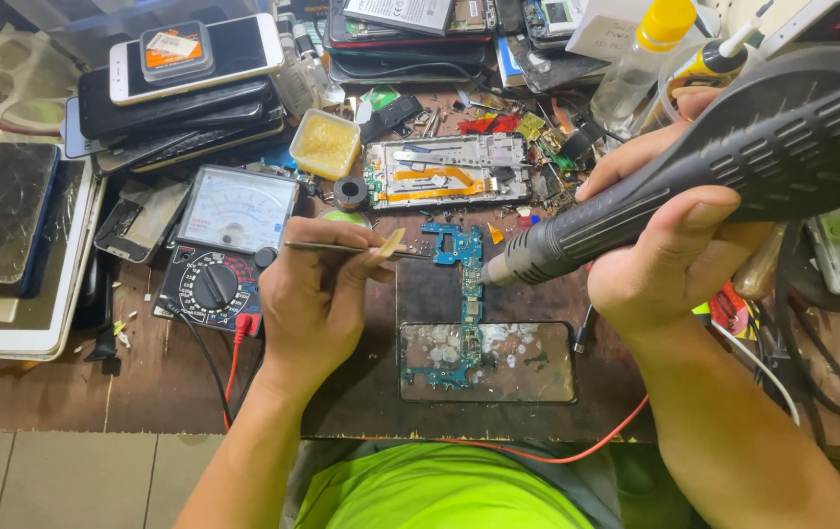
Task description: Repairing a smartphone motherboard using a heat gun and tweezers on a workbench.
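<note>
My left hand (317,284) grips thin metal tweezers (341,248) whose tips reach the top of a blue phone circuit board (464,284). The board lies lengthwise over a dark glass plate (537,367) on the bench. My right hand (670,250) holds a large black hot-air gun (733,162), its metal nozzle pointing down-left at the upper part of the board, close to the tweezer tips. An opened phone frame (439,171) with an orange flex cable lies just behind the board.
An analog multimeter (224,245) with red and black leads sits left of my left hand. Stacked phones (185,88) fill the back left, tablets (18,255) the far left. A yellow paste tub (324,144), bottles (640,59) and small parts crowd the back.
</note>
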